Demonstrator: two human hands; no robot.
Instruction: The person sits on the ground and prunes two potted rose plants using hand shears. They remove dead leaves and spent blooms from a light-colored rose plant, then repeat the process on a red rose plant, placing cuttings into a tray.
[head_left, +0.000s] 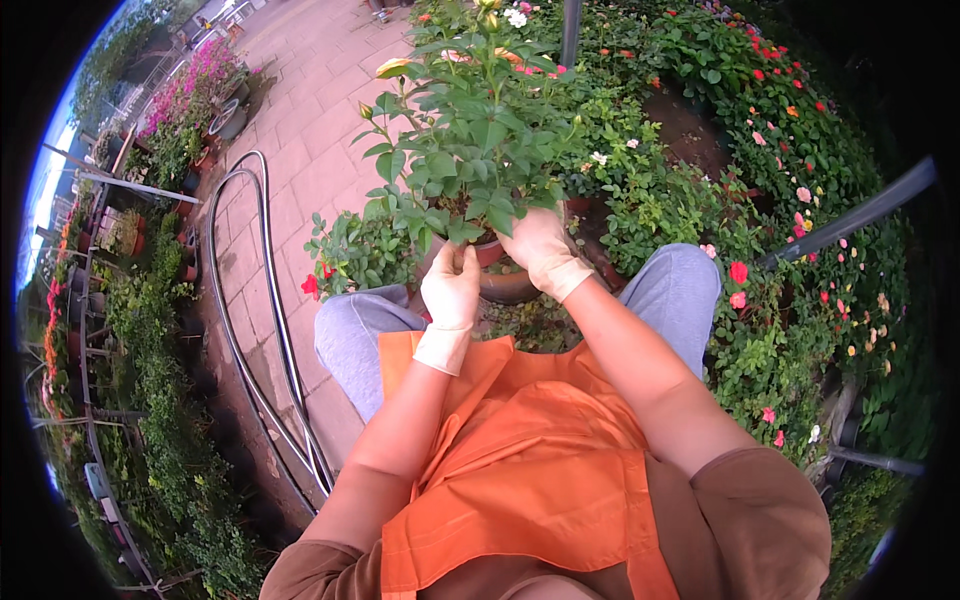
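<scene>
A leafy potted rose bush (480, 142) with yellow buds and a yellow-orange bloom stands before me, between my knees. My left hand (451, 281), in a pale glove, has its thumb and fingertips drawn together at the lowest leaves by the pot's near rim; whether something is pinched there cannot be made out. My right hand (534, 236), gloved too, reaches in under the foliage at the right side of the reddish-brown plastic pot (489, 253); leaves hide its fingertips. An empty-looking brown pot rim (510, 287) shows just below.
A looped dark hose (274, 300) lies on the paving (315, 150) at left. A smaller red-flowered rose (360, 251) stands beside my left knee. Dense flowering roses (750, 330) crowd the right, where a dark metal pole (847, 214) slants. Another pole (571, 34) rises ahead.
</scene>
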